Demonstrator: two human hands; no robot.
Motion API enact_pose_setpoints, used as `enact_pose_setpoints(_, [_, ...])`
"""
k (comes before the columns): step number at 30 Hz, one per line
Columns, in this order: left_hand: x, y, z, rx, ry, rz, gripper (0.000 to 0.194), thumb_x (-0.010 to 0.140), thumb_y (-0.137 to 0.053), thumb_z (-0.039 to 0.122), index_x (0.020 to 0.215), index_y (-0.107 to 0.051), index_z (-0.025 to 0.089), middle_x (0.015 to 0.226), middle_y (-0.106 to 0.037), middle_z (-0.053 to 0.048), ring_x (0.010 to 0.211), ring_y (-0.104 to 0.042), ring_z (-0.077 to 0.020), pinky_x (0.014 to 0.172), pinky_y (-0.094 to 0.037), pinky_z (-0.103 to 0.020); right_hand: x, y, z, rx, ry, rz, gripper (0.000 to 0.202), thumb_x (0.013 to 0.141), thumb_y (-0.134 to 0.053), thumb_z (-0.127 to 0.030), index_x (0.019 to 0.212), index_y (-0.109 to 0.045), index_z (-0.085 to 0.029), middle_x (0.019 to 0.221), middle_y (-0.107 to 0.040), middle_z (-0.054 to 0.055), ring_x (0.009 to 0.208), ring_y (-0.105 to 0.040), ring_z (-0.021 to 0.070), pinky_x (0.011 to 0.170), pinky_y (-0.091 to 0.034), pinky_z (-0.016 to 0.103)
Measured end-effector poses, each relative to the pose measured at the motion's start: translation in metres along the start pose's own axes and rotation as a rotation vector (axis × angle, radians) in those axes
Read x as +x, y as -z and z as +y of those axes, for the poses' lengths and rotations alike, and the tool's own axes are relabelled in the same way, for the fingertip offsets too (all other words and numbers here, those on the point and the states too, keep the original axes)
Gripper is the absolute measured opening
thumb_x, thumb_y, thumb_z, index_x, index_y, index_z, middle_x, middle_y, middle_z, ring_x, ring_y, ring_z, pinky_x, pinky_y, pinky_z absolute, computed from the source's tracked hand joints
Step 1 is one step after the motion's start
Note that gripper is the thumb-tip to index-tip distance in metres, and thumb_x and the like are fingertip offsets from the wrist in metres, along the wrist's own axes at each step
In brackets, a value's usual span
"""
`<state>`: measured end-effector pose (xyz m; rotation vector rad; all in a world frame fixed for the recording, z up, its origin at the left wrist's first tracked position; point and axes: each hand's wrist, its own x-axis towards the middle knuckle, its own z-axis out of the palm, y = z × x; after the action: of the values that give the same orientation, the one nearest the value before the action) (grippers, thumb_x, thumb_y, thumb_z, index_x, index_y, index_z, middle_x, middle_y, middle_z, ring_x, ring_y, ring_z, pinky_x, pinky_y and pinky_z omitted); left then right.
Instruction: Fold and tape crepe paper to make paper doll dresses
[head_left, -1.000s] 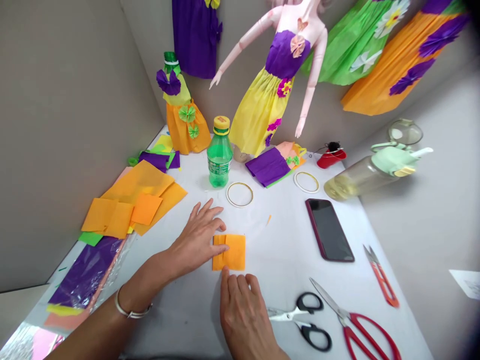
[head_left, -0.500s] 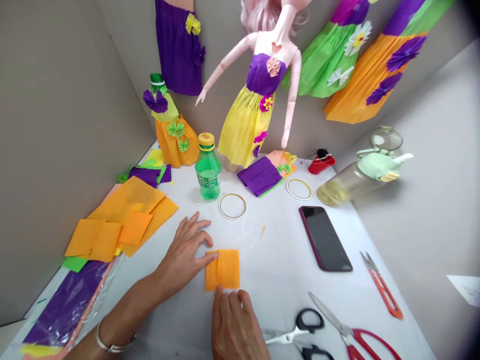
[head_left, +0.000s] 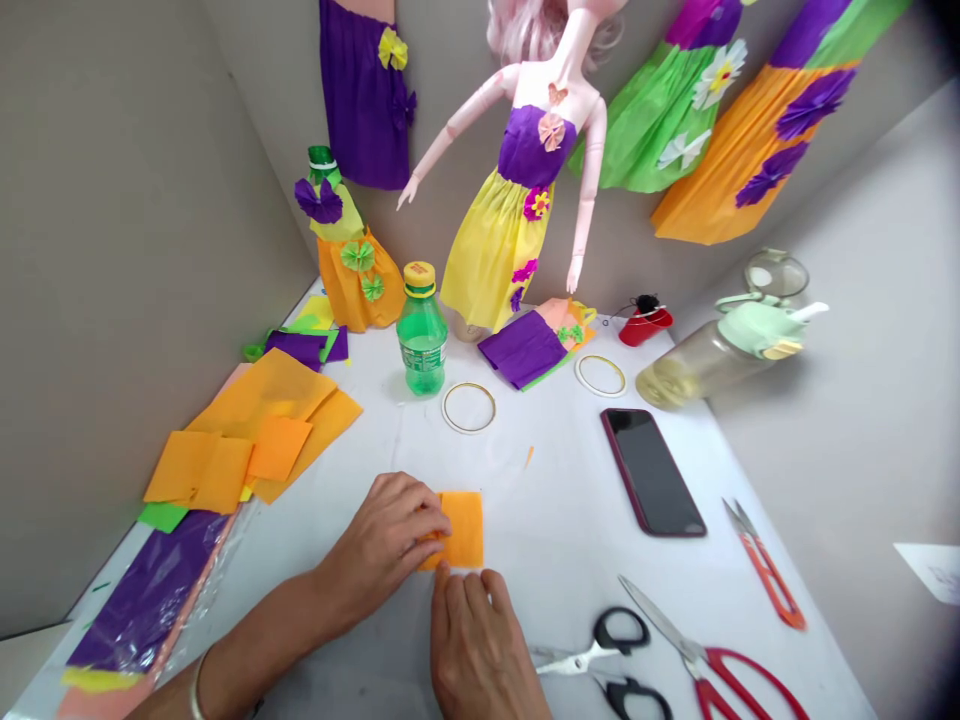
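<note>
A small square of folded orange paper [head_left: 466, 530] lies on the white table in front of me. My left hand [head_left: 394, 530] comes in from the left and covers the paper's left side, its fingers bent and drawn together on the folded edge. At the lower edge of the same paper rests my right hand [head_left: 484, 640], fingers curled, with the thumb and forefinger against the paper. Its palm side is hidden. A thin metal bangle [head_left: 196, 688] circles my left wrist.
Orange sheets [head_left: 259, 385] lie at left above a plastic-wrapped purple pack [head_left: 150, 600]. Black-handled scissors [head_left: 592, 655], red-handled scissors [head_left: 701, 650], small red snips [head_left: 769, 575] and a phone [head_left: 652, 470] are at right. Behind stand a green bottle [head_left: 422, 340] and a doll [head_left: 517, 180].
My left hand's fingers, spread above the paper before, have come down and closed onto its left side. The right hand stays at the lower edge. The view has shifted slightly.
</note>
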<state>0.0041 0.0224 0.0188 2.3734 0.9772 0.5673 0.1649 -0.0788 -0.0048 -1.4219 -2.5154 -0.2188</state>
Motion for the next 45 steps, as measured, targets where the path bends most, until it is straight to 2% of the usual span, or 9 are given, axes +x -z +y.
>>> enact_pose_setpoints(4, [0.001, -0.006, -0.006, 0.018, 0.032, -0.085, 0.018, 0.086, -0.068, 0.012, 0.099, -0.062, 0.022, 0.101, -0.063, -0.001, 0.099, -0.052, -0.02, 0.09, -0.035, -0.038, 0.001, 0.006, 0.0, -0.058, 0.013, 0.026, 0.039, 0.073, -0.049, 0.001, 0.109, -0.064, -0.002, 0.074, -0.06, 0.011, 0.068, -0.05, 0.026, 0.078, -0.04, 0.045])
enact_pose_setpoints(8, [0.001, -0.005, -0.007, 0.025, 0.042, -0.094, 0.02, 0.084, -0.071, 0.015, 0.1, -0.061, 0.022, 0.103, -0.062, -0.001, 0.101, -0.051, -0.0208, 0.093, -0.033, -0.039, -0.001, 0.008, -0.004, -0.078, -0.037, 0.022, 0.045, 0.07, -0.047, 0.004, 0.111, -0.063, -0.002, 0.073, -0.059, 0.01, 0.068, -0.049, 0.0257, 0.079, -0.039, 0.045])
enact_pose_setpoints(16, [-0.004, -0.009, -0.006, 0.041, 0.032, -0.079, 0.02, 0.085, -0.069, 0.017, 0.102, -0.061, 0.023, 0.106, -0.062, -0.001, 0.103, -0.05, -0.022, 0.095, -0.033, -0.04, 0.002, 0.007, -0.013, -0.054, -0.145, 0.009, 0.047, 0.072, -0.049, 0.006, 0.117, -0.062, 0.001, 0.076, -0.061, 0.009, 0.068, -0.052, 0.0244, 0.074, -0.042, 0.043])
enact_pose_setpoints(22, [-0.008, -0.014, -0.011, 0.017, 0.024, -0.052, 0.014, 0.091, -0.061, 0.024, 0.104, -0.061, 0.025, 0.108, -0.062, -0.002, 0.106, -0.051, -0.023, 0.096, -0.035, -0.041, 0.018, 0.011, -0.022, -0.124, -0.105, -0.023, 0.029, 0.074, -0.053, 0.001, 0.098, -0.068, -0.002, 0.072, -0.061, 0.01, 0.065, -0.053, 0.0244, 0.071, -0.044, 0.042])
enact_pose_setpoints(30, [-0.01, -0.018, -0.014, 0.015, 0.007, -0.019, 0.012, 0.092, -0.059, 0.025, 0.104, -0.061, 0.025, 0.108, -0.061, -0.002, 0.106, -0.051, -0.0228, 0.096, -0.035, -0.042, 0.017, 0.007, -0.022, -0.167, -0.079, -0.018, 0.031, 0.078, -0.048, 0.002, 0.105, -0.063, 0.0, 0.073, -0.06, 0.01, 0.066, -0.052, 0.0235, 0.073, -0.042, 0.042])
enact_pose_setpoints(37, [-0.012, -0.017, -0.01, -0.009, 0.021, 0.008, 0.014, 0.09, -0.06, 0.023, 0.103, -0.061, 0.025, 0.107, -0.061, -0.002, 0.105, -0.051, -0.0225, 0.095, -0.037, -0.041, -0.008, 0.023, 0.017, 0.035, -0.089, -0.047, 0.023, 0.088, -0.051, -0.004, 0.107, -0.058, -0.014, 0.077, -0.059, 0.002, 0.069, -0.054, 0.0195, 0.073, -0.038, 0.035])
enact_pose_setpoints(39, [-0.012, -0.017, -0.009, -0.02, 0.034, -0.006, 0.014, 0.089, -0.06, 0.021, 0.103, -0.06, 0.025, 0.107, -0.061, -0.002, 0.105, -0.05, -0.0227, 0.095, -0.037, -0.041, -0.018, 0.035, 0.038, 0.065, -0.107, 0.009, 0.019, 0.092, -0.048, -0.005, 0.101, -0.061, -0.016, 0.074, -0.059, 0.001, 0.068, -0.052, 0.0183, 0.074, -0.037, 0.034])
enact_pose_setpoints(41, [-0.011, -0.017, -0.009, -0.027, 0.043, -0.013, 0.015, 0.088, -0.06, 0.018, 0.101, -0.06, 0.025, 0.106, -0.061, -0.001, 0.104, -0.05, -0.0224, 0.095, -0.037, -0.041, -0.023, 0.046, 0.063, 0.078, -0.164, 0.037, 0.026, 0.094, -0.046, -0.005, 0.078, -0.06, -0.019, 0.067, -0.054, -0.001, 0.063, -0.048, 0.0164, 0.073, -0.035, 0.032])
enact_pose_setpoints(45, [-0.01, -0.018, -0.009, -0.036, 0.059, -0.013, 0.017, 0.086, -0.061, 0.014, 0.099, -0.06, 0.025, 0.106, -0.061, -0.001, 0.104, -0.049, -0.0222, 0.096, -0.037, -0.041, -0.003, 0.057, 0.11, -0.013, -0.195, -0.006, 0.025, 0.096, -0.047, -0.008, 0.083, -0.065, -0.019, 0.068, -0.056, 0.0, 0.065, -0.05, 0.016, 0.073, -0.033, 0.032])
